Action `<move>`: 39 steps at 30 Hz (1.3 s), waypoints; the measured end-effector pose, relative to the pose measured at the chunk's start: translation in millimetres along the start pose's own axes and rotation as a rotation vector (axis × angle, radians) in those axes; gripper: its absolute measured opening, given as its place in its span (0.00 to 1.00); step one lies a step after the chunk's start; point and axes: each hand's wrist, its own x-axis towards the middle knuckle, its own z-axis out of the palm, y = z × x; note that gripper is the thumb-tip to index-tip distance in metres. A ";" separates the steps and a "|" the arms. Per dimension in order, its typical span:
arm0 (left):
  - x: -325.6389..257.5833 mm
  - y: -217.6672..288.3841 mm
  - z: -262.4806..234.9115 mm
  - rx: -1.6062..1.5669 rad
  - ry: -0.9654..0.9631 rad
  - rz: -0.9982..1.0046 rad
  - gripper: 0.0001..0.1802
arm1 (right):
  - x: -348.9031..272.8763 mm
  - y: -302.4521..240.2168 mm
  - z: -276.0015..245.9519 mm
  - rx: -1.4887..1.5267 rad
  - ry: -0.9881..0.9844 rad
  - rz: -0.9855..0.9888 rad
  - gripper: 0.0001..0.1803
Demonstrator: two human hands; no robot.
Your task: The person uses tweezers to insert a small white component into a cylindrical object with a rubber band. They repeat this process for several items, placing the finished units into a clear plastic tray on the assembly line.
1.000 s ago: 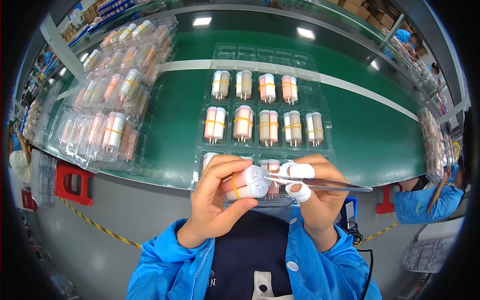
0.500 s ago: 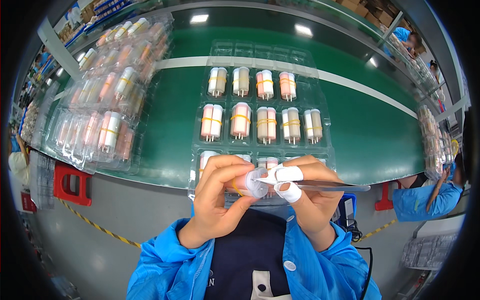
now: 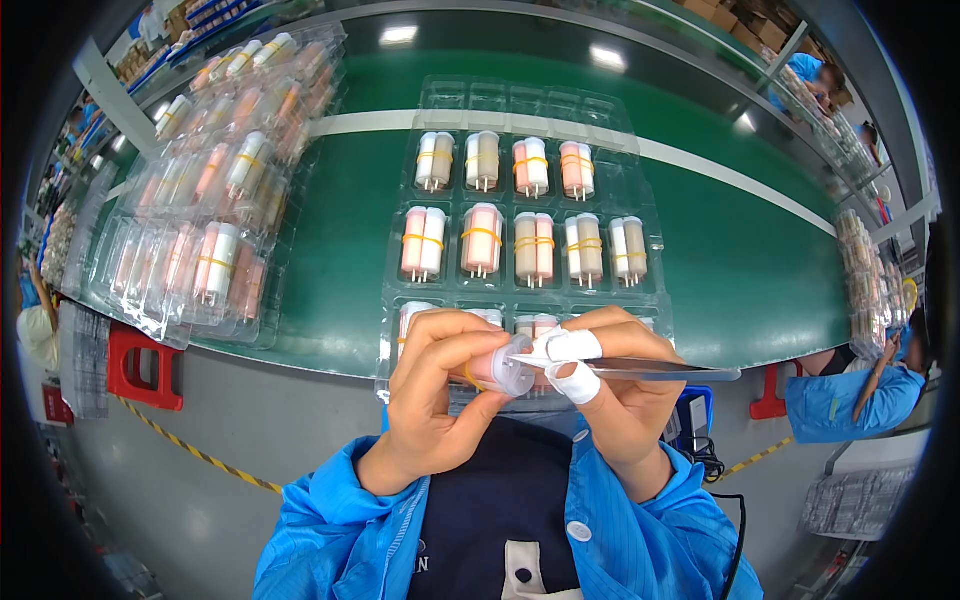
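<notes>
Head view shows both hands raised close under the camera, above the near edge of a clear plastic tray that lies on the green desk. The left hand is clenched around a small pinkish cylinder with a white cap, circled by a yellow rubber band; its thumb and fingers wrap the body, with the capped end pointing toward the right hand. The right hand pinches a pair of metal tweezers between the thumb and the forefinger, both of which wear white finger cots; the tweezers' tips meet the cylinder's cap, while their long end sticks out to the right. So the cylinder sits between the two hands, gripped by the left and touched by the tool on the right. In the tray behind, banded pairs of similar cylinders stand in rows of pockets. A stack of filled trays rests to the left on the desk.
</notes>
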 end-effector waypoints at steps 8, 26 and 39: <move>1.0 0.8 -1.5 0.027 -0.001 0.013 0.25 | -3.0 2.7 -0.3 0.049 0.014 0.007 0.09; -0.1 -2.4 -2.1 0.083 0.018 0.023 0.25 | -4.1 5.8 1.3 0.070 0.025 0.014 0.09; 0.8 -1.4 -2.7 0.088 0.019 -0.001 0.25 | -3.5 3.1 2.1 0.080 0.021 0.063 0.09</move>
